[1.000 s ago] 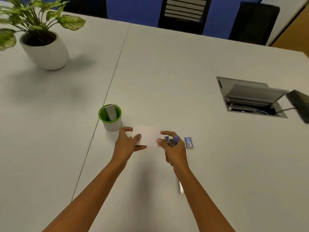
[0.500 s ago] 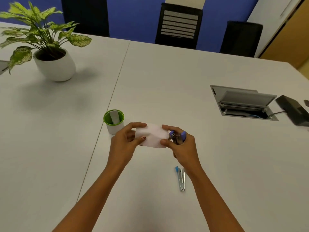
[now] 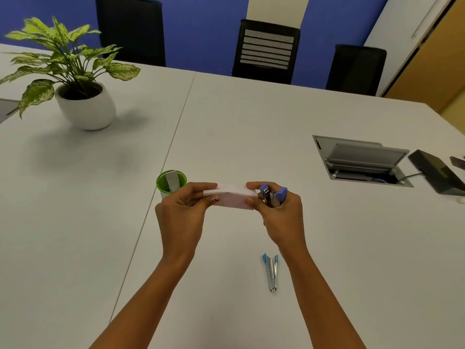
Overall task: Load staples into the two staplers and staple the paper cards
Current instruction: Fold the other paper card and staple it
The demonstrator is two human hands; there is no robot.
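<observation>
A potted plant (image 3: pixel 85 107), green-rimmed cup (image 3: pixel 158 183) and open cable hatch (image 3: pixel 362 159) share the white table (image 3: pixel 239 122).

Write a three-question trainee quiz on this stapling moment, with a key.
1. True or false: the blue stapler lies on the table with no hand on it.
2. Multiple choice: the purple stapler is A) lying on the table, B) gripped in the right hand, C) out of view.
3. Fill in: the left hand pinches one end of the ____.
Key: 1 true; 2 B; 3 paper card.
</observation>
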